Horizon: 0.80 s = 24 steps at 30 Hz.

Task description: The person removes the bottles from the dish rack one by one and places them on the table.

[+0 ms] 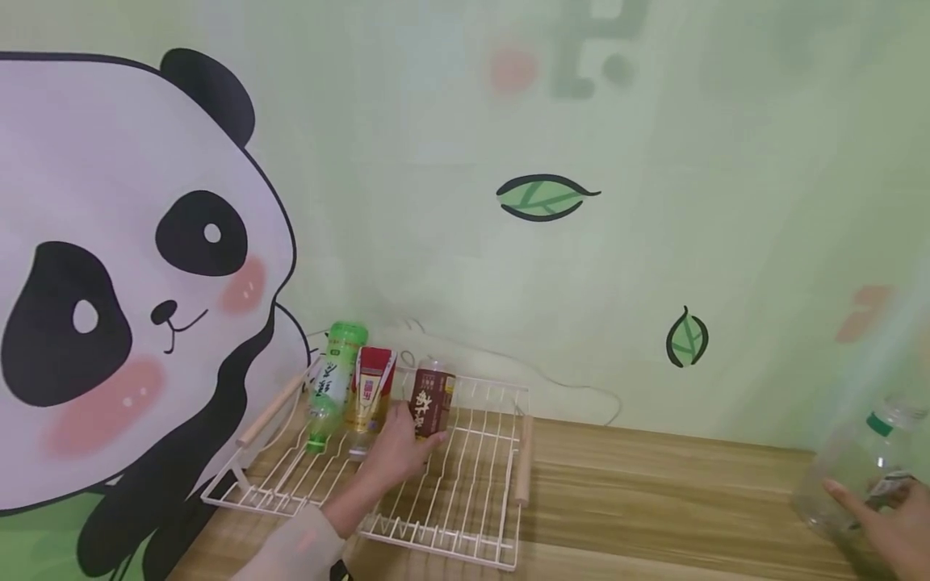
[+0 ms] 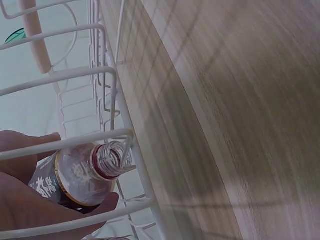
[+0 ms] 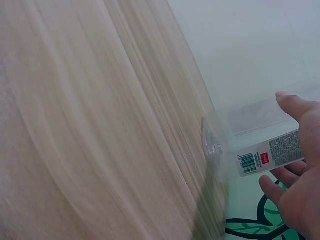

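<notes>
My left hand grips a clear bottle with a dark brown label, thumb on one side and fingers on the other. The bottle is upside down over the white wire rack; in the left wrist view its uncapped, threaded neck points down among the wires. To its left a red-and-gold labelled bottle and a green bottle also stand inverted, leaning on the rack. At the far right my right hand holds a large clear jar, its base right at the tabletop. The jar has a green neck band and a white barcode label.
The rack has wooden handles, one on its left and one on its right. It stands on a wood-grain table, close to a green wall printed with a panda and leaves. A thin cord runs along the wall.
</notes>
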Motion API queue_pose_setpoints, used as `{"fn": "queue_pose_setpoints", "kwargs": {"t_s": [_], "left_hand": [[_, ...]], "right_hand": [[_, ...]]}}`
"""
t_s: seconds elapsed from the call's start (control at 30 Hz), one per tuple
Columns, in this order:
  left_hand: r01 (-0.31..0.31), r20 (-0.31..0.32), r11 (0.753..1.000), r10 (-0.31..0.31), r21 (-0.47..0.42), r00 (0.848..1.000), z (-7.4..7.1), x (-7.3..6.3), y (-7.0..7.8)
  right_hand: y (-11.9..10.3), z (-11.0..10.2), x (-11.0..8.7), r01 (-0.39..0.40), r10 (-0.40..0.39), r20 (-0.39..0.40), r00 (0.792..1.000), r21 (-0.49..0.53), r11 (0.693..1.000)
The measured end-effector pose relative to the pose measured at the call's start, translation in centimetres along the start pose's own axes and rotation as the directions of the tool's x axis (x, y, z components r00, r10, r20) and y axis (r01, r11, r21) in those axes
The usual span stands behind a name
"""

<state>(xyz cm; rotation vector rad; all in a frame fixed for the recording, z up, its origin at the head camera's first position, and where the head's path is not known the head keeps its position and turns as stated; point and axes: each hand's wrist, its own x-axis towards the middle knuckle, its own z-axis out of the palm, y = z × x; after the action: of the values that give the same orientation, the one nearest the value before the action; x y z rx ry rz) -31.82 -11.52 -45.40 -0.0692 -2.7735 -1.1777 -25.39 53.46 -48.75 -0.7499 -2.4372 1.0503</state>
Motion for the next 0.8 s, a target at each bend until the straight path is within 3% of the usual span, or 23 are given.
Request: {"fn": "queue_pose_setpoints", "kwargs": {"t_s": [0.13,0.33,0.47,0.67,0.8], "left_hand": [[0.011,0.002,1.0,-0.011,-0.009,1.0,0.04,-0.03,-0.16],[0.024,0.001,0.999,-0.024,-0.034,1.0,0.04,-0.12,-0.16],[0.024,0.014,0.995,-0.023,-0.101,1.0,-0.03,-0.14,0.05],[0.055,0.08,0.955,-0.033,-0.291,0.996,-0.3,0.11,-0.21],[0.101,0.121,0.934,-0.062,-0.343,0.991,-0.77,0.19,-0.17]], "right_hand": [[-0.25,-0.12,-0.49,-0.055,0.057,0.05,0.997,-0.037,0.998],[-0.37,-0.13,-0.54,-0.056,0.061,0.069,0.996,-0.076,0.996],[-0.07,-0.06,-0.4,-0.063,0.072,0.092,0.993,-0.09,0.994],[-0.08,-0.06,-0.2,-0.018,0.04,0.128,0.991,-0.163,0.986],[-0.32,-0.01,-0.54,-0.06,0.094,0.163,0.982,-0.2,0.978]]}}
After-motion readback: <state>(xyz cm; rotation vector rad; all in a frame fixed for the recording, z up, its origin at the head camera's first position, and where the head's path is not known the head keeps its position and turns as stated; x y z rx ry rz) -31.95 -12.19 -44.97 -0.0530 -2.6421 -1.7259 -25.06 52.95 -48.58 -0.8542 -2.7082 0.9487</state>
